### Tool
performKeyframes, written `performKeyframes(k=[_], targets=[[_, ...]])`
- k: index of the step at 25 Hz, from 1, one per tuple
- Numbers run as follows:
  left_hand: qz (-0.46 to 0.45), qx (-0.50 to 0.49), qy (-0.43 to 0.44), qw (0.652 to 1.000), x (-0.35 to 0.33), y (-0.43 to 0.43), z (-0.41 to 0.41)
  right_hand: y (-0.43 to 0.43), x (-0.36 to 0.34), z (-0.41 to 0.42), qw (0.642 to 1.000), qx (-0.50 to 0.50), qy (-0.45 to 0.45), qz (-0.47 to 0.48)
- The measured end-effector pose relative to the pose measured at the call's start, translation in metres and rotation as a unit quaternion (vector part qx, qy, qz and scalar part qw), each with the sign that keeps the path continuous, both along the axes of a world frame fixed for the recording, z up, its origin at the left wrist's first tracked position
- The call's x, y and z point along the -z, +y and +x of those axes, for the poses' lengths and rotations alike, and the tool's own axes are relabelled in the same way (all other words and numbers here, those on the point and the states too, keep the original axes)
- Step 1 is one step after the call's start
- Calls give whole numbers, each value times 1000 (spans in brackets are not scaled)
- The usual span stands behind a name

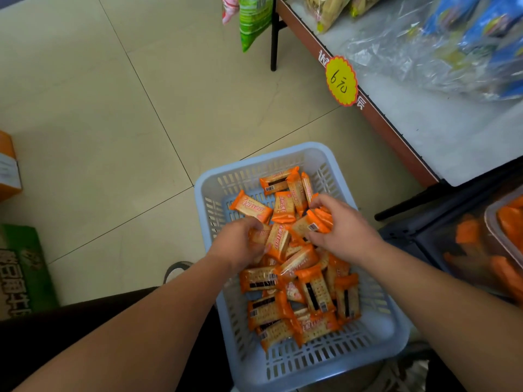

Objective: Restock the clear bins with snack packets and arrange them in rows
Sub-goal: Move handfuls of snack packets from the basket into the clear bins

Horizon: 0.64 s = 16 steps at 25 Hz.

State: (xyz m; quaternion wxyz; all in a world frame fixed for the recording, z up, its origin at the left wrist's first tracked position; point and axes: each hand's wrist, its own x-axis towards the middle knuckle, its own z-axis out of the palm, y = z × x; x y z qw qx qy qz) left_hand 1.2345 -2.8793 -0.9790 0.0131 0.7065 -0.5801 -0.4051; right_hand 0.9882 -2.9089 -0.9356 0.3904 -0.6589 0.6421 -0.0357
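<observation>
A pale blue slotted basket [370, 345] stands on the floor in front of me, filled with several orange cracker packets [291, 304]. My left hand [236, 246] reaches into the pile and curls round packets at its left side. My right hand [341, 226] grips a small bunch of orange packets [318, 222] near the basket's right wall. A clear bin [493, 222] holding more orange packets sits at the right edge, under the shelf.
A shelf [441, 131] with a brown edge and a yellow price tag [341, 80] runs along the upper right, bearing bagged snacks. Cardboard boxes, one green [19, 270] and one orange [8, 165], stand at the left. Beige floor tiles fill the middle.
</observation>
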Motion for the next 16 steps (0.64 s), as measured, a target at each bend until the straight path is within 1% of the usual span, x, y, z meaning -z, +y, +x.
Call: performKeyframes(k=[1,2,4,6,10,13,16], targets=[[-37,14,-21,999,-7,1,-4,0,-10,0,1000,-11,0,1],[-60,18,-20,998,-11,0,-9,-1,-14,-1,1000,-20,0,2],[-101,33,2,994,-48,8,-15,14,-52,-3,999,-30,16,-17],[-120,26,23,992,-71,7,-20,14,-68,-6,999,-26,31,-29],[-167,16,68,983,-146,22,-33,39,-133,-16,999,-23,35,-34],[-228,16,128,965,-199,38,-54,64,-191,-37,997,-11,25,-70],[-265,14,211,941,-239,51,-89,98,-254,-78,992,47,3,-115]])
